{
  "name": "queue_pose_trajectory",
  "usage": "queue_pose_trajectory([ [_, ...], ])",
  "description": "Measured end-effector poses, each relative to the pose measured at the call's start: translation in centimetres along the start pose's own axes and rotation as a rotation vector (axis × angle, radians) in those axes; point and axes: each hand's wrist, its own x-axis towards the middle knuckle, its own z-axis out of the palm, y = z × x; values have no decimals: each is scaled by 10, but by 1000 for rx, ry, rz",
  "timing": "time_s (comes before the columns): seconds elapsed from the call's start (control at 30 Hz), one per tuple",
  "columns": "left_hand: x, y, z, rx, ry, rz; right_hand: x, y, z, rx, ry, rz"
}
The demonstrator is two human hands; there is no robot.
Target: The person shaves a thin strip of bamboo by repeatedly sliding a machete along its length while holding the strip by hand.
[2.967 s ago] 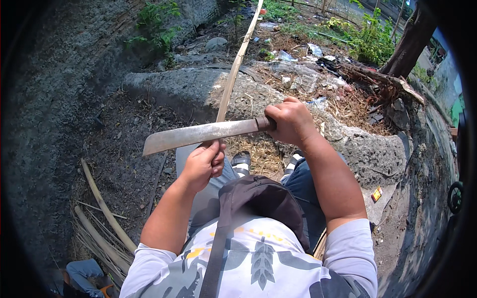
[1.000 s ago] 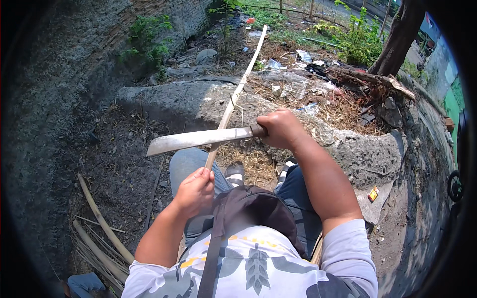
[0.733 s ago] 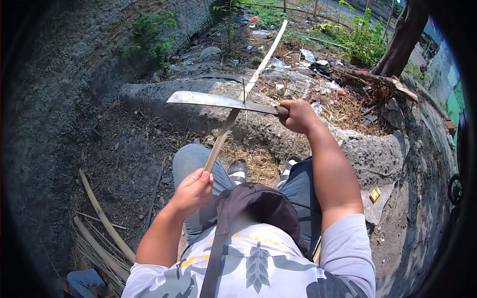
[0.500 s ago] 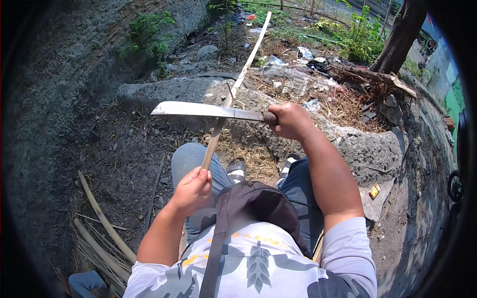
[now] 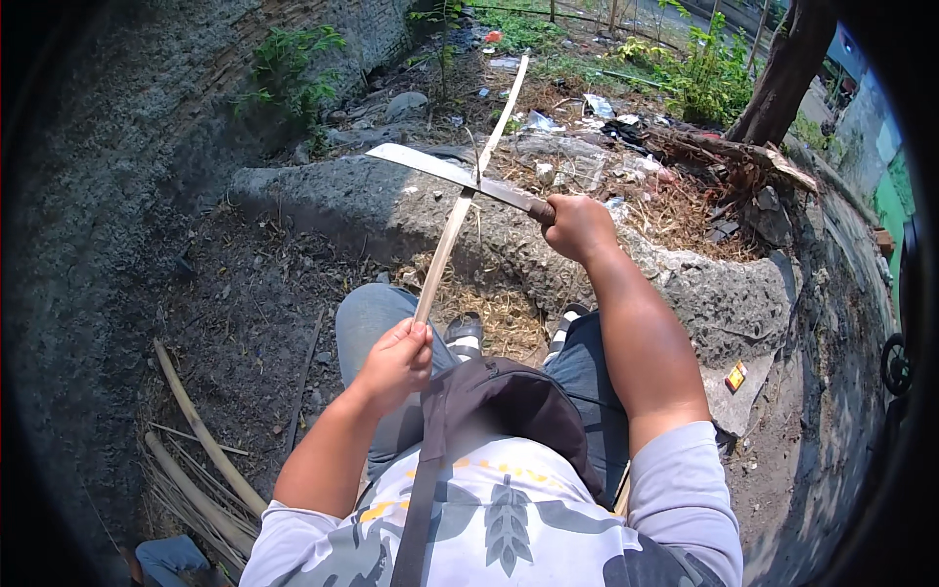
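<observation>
My left hand (image 5: 395,364) is closed around the near end of a long, pale wooden strip (image 5: 447,245), which slants up and away from me over the low concrete ledge. In my right hand (image 5: 579,227) is the handle of a machete (image 5: 423,163). Its broad blade lies across the strip about halfway along, tip pointing to the far left. Thin curled shavings stick out where blade and strip meet. Whether the edge has bitten into the wood cannot be made out.
A rough concrete ledge (image 5: 323,201) runs across in front of my feet. Several long palm-like stalks (image 5: 205,430) lie at left. Beyond the ledge are litter, dry straw and a tree trunk (image 5: 782,78). A small yellow-red packet (image 5: 736,376) lies at right.
The machete has slid away from me along the strip, its blade now more tilted. My left hand and the strip have shifted slightly right and nearer.
</observation>
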Motion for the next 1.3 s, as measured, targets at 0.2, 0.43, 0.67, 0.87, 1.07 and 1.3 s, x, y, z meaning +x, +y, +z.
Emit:
queue_pose_trajectory([
  [0.2, -9, 1, -12, -47, -55, -6, 6, 25, 13, 249, 8, -162],
  [0.43, -11, 8, -15, -61, -59, 12, -2, 13, 6, 420, -129, -181],
  [0.67, 7, 37, -3, -91, 23, 75, -25, -23, -9, -3, 63, -522],
  [0.87, 7, 34, -1, -302, -191, -19, -11, -2, -1, 45, 87, -424],
  [1.07, 7, 39, 8, -313, -220, -20, 0, 4, 4, 49, 114, -380],
  [1.3, 8, 41, 13, -280, -146, 27, -17, -25, 2, 124, 168, -522],
])
